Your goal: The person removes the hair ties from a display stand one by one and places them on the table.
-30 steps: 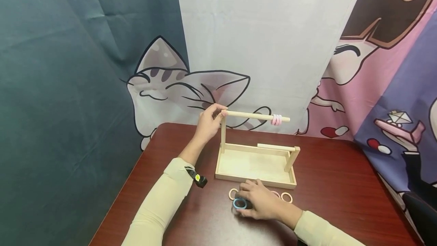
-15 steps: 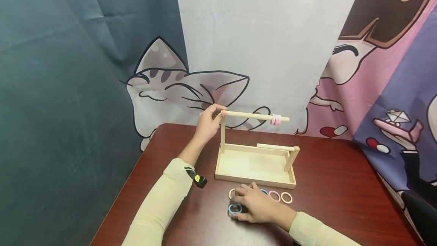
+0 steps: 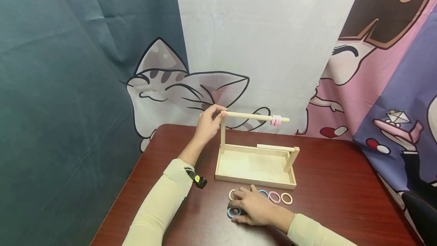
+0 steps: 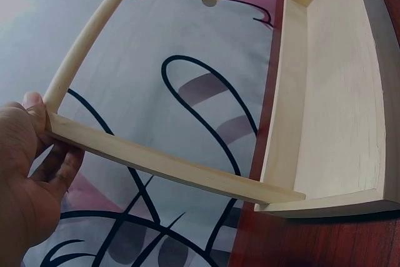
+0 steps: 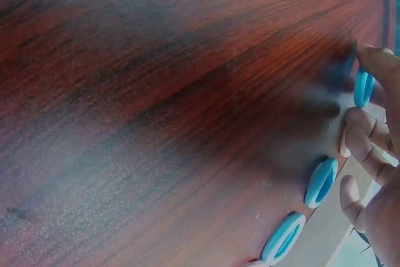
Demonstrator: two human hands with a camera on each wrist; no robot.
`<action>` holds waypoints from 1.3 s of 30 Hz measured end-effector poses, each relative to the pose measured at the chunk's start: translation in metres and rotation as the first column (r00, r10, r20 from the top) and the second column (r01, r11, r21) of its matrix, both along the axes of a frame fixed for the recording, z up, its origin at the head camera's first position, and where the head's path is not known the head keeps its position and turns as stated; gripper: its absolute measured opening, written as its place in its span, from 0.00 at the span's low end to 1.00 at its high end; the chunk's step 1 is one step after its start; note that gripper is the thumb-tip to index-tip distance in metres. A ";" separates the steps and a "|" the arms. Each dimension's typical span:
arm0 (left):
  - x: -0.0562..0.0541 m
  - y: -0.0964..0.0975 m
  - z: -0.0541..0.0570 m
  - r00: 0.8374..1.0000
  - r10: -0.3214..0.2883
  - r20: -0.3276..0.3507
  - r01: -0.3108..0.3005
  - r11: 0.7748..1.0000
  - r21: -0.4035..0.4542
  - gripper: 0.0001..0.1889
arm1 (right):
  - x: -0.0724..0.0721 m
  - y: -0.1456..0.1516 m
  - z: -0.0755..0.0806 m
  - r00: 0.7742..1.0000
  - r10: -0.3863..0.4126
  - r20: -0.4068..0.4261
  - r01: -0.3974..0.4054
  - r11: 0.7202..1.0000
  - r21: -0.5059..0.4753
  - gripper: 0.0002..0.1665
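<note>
My left hand [image 3: 206, 122] grips the top of the tall left post [image 3: 223, 136] of a wooden stand, where a long rod [image 3: 247, 115] joins it. Pink and pale rings [image 3: 275, 120] hang near that rod's free end. Low in front of the stand, my right hand [image 3: 255, 206] pinches a blue ring [image 5: 362, 89] between thumb and finger, just over the table. A natural wood ring [image 3: 231, 194] lies beside its fingers, partly covered. To the right of the hand lie another blue ring [image 3: 264, 193], a pink ring [image 3: 269, 195] and a second wood ring [image 3: 286, 203].
The stand's shallow wooden tray [image 3: 252, 182] sits on the dark red table [image 3: 327, 185]. On its right a shorter post [image 3: 291, 159] carries a short rod [image 3: 274, 147] pointing left. Behind the table hangs a printed curtain [image 3: 273, 48].
My right hand, with the blue ring, has shifted slightly left and toward me, uncovering the blue and pink rings on its right. My left hand stays on the post.
</note>
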State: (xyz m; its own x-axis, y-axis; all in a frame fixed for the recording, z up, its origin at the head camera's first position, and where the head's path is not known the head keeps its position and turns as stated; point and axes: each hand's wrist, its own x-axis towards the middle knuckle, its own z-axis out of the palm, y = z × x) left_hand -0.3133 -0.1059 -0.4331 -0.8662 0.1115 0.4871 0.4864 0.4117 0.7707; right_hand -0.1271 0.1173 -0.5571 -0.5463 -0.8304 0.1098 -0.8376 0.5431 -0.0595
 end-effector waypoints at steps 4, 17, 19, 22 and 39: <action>0.000 -0.001 0.000 1.000 0.003 -0.005 -0.003 1.000 0.004 0.15 | 0.000 0.000 0.000 1.000 0.010 -0.003 -0.009 1.000 0.014 0.22; 0.003 -0.003 -0.005 1.000 0.022 -0.005 -0.022 1.000 -0.008 0.16 | 0.002 0.003 0.004 1.000 0.021 -0.012 -0.021 1.000 0.010 0.33; 0.003 -0.003 -0.004 1.000 0.019 -0.002 -0.019 1.000 -0.008 0.16 | 0.001 0.006 0.007 1.000 0.016 -0.018 -0.016 1.000 -0.014 0.32; 0.003 -0.002 -0.003 1.000 0.009 -0.002 -0.009 1.000 -0.011 0.17 | -0.005 0.015 0.014 0.999 0.001 -0.050 -0.004 0.998 -0.069 0.31; 0.002 0.003 0.000 1.000 0.009 0.002 -0.009 1.000 -0.010 0.16 | -0.051 0.094 0.093 0.950 -0.169 -0.264 0.065 0.930 -0.361 0.23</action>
State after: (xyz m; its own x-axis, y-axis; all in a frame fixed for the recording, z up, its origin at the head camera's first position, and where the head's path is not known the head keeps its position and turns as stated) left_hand -0.3117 -0.1031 -0.4329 -0.8683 0.1080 0.4842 0.4808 0.4236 0.7677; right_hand -0.1782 0.2114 -0.4643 -0.5386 -0.6445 0.5427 -0.7785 0.6270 -0.0280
